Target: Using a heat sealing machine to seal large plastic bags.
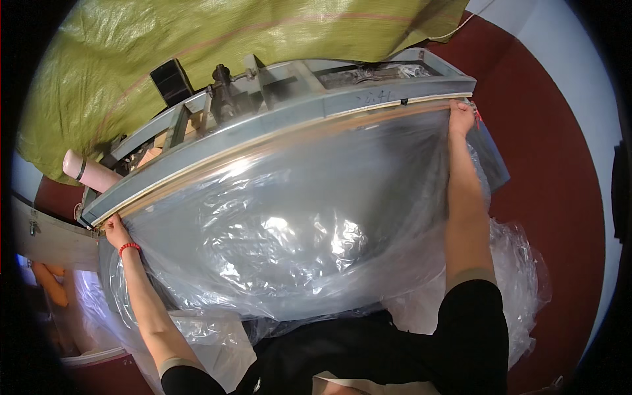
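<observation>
A wide sheet of clear plastic film [283,230] is spread between my two arms, its far edge along the front of a long grey metal frame [263,125]. A pale strip runs along that front edge. At the frame's left end my left hand [116,232], with a red bead bracelet [129,248] on the wrist, is closed on one corner of the film. My right hand [462,117] is closed on the other corner, by the frame's right end. Both fists are close against the strip. The film sags toward my body in shiny folds.
Behind the frame hangs a yellow-green woven sheet [230,29]. A black phone [171,82] leans at its back, and a pink bottle [89,170] lies at its left end. More crumpled film [520,283] lies at the right, over the dark red floor [553,197].
</observation>
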Available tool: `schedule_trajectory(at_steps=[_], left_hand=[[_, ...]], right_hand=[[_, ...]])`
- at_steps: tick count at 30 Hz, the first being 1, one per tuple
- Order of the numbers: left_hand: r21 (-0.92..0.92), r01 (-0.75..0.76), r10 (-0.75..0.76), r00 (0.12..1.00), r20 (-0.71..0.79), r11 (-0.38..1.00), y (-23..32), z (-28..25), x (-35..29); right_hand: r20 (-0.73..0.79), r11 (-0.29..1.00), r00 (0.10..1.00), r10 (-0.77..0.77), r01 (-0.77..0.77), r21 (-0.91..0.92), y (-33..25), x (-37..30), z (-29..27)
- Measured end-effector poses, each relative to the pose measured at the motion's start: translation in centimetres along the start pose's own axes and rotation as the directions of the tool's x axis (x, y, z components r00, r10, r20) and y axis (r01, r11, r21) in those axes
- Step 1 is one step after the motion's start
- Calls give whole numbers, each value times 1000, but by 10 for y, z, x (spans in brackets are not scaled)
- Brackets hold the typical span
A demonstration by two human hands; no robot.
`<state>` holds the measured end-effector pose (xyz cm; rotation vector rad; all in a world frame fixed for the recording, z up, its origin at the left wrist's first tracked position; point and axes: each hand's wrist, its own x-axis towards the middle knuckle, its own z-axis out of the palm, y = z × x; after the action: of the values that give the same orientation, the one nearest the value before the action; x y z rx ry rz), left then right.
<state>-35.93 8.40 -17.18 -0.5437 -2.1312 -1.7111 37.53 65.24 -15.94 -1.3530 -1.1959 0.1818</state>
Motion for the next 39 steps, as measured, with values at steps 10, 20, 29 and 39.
schedule_trajectory(at_steps=[10,20,29,39], left_hand=[[-238,209,-225,974,-41,948,26,-17,-10],[-374,137,-45,968,245,917,157,-101,-55],[405,-39,-126,920,372,913,83,-210,-56],[581,-362,87,891,446,729,47,-199,-100]], right_hand=[[-96,956,981,168,-139,260,-30,-11,-5],[265,491,414,-871,706,510,-327,-250,-5],[840,872,264,-473,5,490,-273,-297,-23],[705,699,100,-702,285,656,-282,-284,-88]])
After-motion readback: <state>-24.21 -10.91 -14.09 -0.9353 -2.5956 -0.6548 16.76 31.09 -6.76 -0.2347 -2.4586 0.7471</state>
